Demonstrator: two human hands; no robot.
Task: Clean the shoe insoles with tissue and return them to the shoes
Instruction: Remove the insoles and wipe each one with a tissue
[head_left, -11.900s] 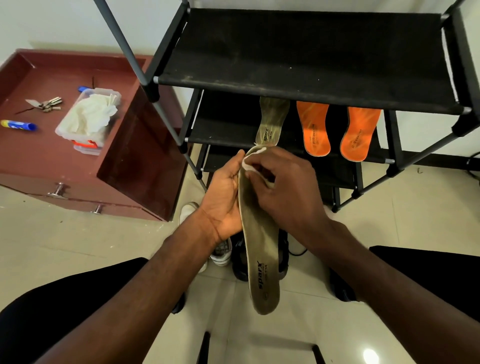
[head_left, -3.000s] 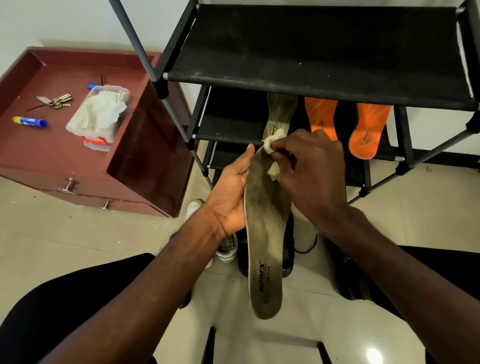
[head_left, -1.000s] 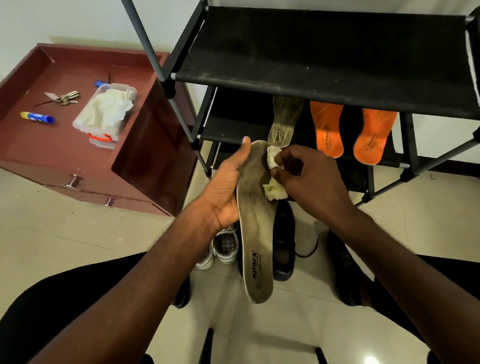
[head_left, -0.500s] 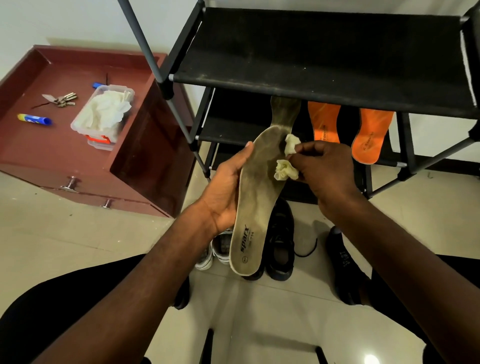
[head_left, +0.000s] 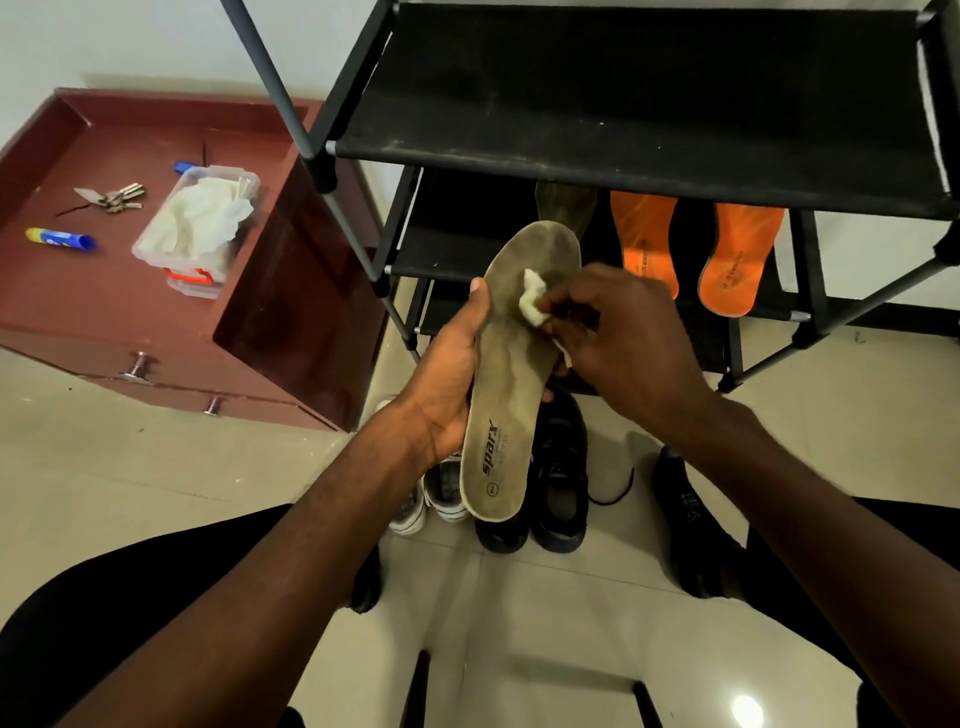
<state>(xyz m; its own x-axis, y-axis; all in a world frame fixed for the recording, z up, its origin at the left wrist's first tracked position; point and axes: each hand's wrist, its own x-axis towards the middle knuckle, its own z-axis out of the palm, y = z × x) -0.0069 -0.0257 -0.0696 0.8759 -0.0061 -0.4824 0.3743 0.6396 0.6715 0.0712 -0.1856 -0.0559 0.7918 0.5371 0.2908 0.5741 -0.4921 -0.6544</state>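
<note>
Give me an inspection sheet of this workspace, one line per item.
Surface: tiled floor.
Job's things: grey insole held upright; second grey insole and two orange insoles on the rack shelf; black shoes on the floor.
Clutter: keys, blue tube, tissue tub on the red cabinet.
Grippers: left hand grips the insole; right hand pinches tissue against it.
Cables: nothing seen.
Surroundings: white wall.

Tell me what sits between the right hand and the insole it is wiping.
Head view: a crumpled tissue, pinched by the right hand, lies against the insole.
</note>
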